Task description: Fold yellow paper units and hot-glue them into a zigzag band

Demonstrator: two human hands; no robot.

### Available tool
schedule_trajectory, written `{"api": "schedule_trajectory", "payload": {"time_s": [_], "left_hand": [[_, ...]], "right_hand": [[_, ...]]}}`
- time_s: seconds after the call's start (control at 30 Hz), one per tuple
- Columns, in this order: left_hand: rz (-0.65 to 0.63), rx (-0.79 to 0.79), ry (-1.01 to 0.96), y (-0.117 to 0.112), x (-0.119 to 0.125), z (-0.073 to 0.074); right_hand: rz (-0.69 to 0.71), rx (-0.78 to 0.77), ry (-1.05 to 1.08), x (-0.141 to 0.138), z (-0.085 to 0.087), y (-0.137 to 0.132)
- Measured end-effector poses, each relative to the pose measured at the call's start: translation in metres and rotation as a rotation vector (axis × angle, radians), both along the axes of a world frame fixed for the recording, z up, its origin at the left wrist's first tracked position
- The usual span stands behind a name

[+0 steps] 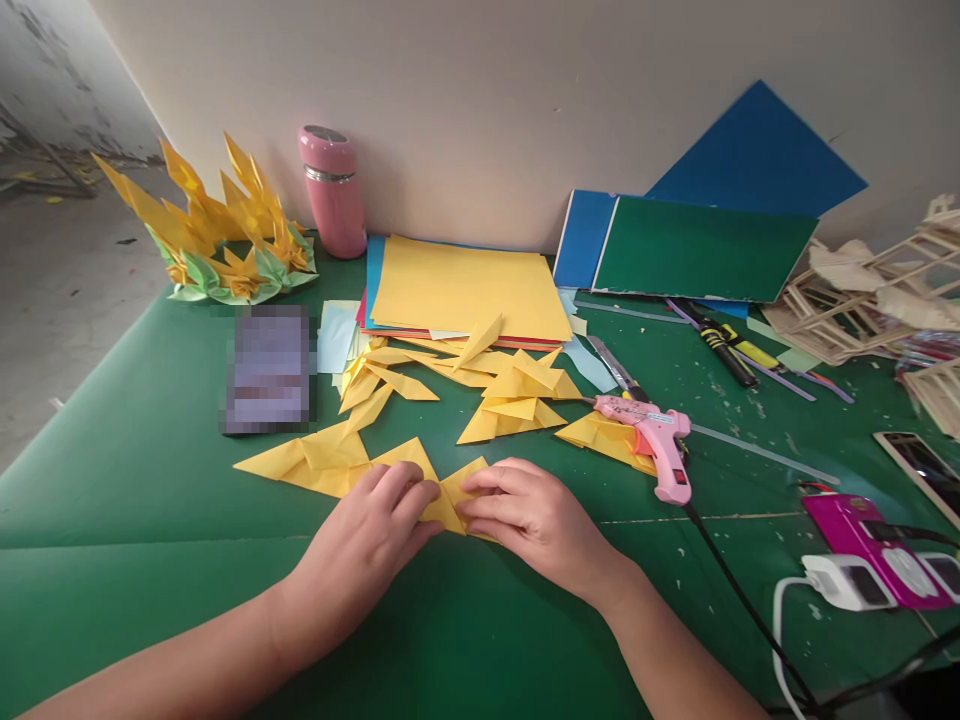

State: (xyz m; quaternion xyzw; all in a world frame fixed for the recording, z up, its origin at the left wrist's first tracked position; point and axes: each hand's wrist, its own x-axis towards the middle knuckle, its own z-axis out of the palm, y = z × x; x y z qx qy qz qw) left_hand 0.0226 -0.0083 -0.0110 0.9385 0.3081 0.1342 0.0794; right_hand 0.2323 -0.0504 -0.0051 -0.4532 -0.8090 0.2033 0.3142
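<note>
Yellow folded paper pieces (pixel 414 462) lie joined in a row on the green table in front of me. My left hand (pixel 390 515) presses on the middle of the row with curled fingers. From the other side my right hand (pixel 517 508) pinches the piece at the row's right end (pixel 459 485); its fingertips partly hide that piece. The row's left end, a pointed yellow fold (pixel 300 460), lies beyond my left hand, untouched. Just behind my hands are loose yellow folded pieces (pixel 517 385).
A pink glue gun (pixel 660 440) rests at the right, its cord running to the front edge. Behind are a utility knife (pixel 615 365), a yellow paper stack (pixel 465 290) and a pink flask (pixel 334 195). A paper crown (pixel 225 235) stands back left. Power plugs (pixel 847 580) lie at right.
</note>
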Motion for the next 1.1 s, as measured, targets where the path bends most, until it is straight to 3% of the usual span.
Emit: {"api": "schedule_trajectory", "payload": {"time_s": [0.6,0.8,0.97,1.1], "left_hand": [[-0.095,0.141,-0.008,-0.002,0.003,0.002],[-0.098,0.021,0.053,0.003,0.002,0.009],[-0.049,-0.19,-0.096,-0.003,-0.001,0.013],[-0.076,-0.241,-0.153,0.0,-0.001,0.013]], "right_hand": [[0.054,-0.005,-0.01,0.001,-0.003,0.0],[0.087,-0.011,0.02,-0.005,-0.001,0.0],[0.091,-0.024,0.066,-0.013,-0.001,0.003],[0.079,0.016,0.094,-0.014,-0.001,0.004]]}}
